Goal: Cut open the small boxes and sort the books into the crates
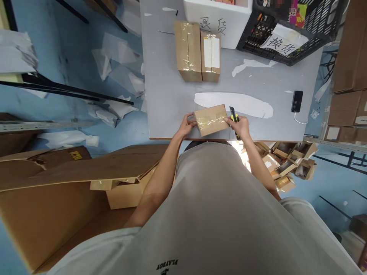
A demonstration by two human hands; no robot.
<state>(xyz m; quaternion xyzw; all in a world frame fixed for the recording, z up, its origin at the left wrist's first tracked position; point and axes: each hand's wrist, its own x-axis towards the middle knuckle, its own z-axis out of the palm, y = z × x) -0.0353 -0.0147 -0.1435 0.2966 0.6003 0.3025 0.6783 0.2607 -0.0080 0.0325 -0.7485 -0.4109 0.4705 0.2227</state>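
A small taped cardboard box (211, 120) is held slightly tilted over the near edge of the grey table (169, 114). My left hand (187, 124) grips its left end, fingers closed on the cardboard. At the right end, my right hand (239, 126) pinches the box's corner and also has a black and yellow box cutter (233, 113) in its grasp, its dark tip pointing away from me. Just beyond the box lies a long white sheet of paper (233, 104) with rounded ends.
Two taped cartons (188, 53) stand side by side farther back, before a white foam box (218, 23) and a black crate (249, 44). A phone-like black device (297, 101) with a cable lies at right. Left of me is a large open carton (57, 214); several small boxes (282, 168) are piled on the right.
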